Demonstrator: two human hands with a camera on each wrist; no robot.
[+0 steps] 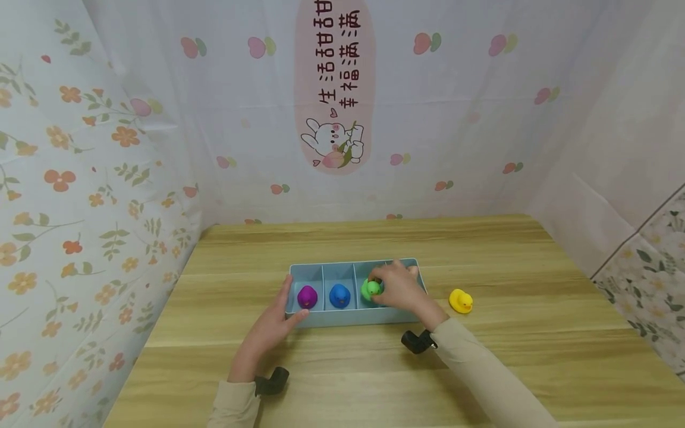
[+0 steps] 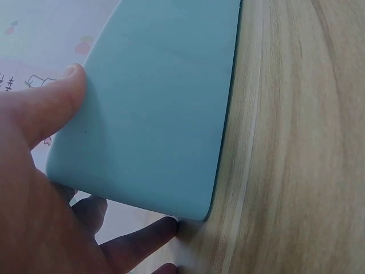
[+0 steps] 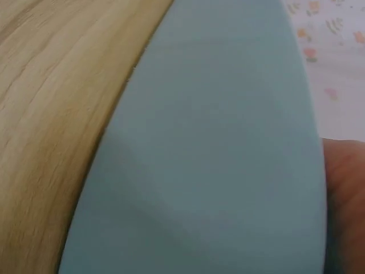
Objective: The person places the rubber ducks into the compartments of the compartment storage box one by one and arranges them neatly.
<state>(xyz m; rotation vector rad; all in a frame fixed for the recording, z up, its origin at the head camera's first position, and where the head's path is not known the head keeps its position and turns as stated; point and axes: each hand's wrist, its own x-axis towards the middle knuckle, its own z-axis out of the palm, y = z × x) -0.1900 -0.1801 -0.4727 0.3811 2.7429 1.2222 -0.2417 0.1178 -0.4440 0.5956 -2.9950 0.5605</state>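
A pale blue box (image 1: 342,319) with several compartments stands on the table. My left hand (image 1: 269,321) holds its left front corner, the thumb (image 2: 63,94) on the front rim and the fingers along the end wall. A purple toy duck (image 1: 307,296) sits in the leftmost compartment, with a blue toy duck (image 1: 339,295) in the one beside it. In the third compartment, my right hand (image 1: 398,289) pinches a green toy duck (image 1: 370,289). That hand hides much of the rightmost compartment. In the right wrist view the box's front wall (image 3: 211,142) covers most of the fingers.
A yellow toy duck (image 1: 461,301) lies on the wooden table (image 1: 353,380), right of the box. Patterned cloth (image 1: 235,89) hangs behind the table and along both sides. Each wrist wears a small black camera.
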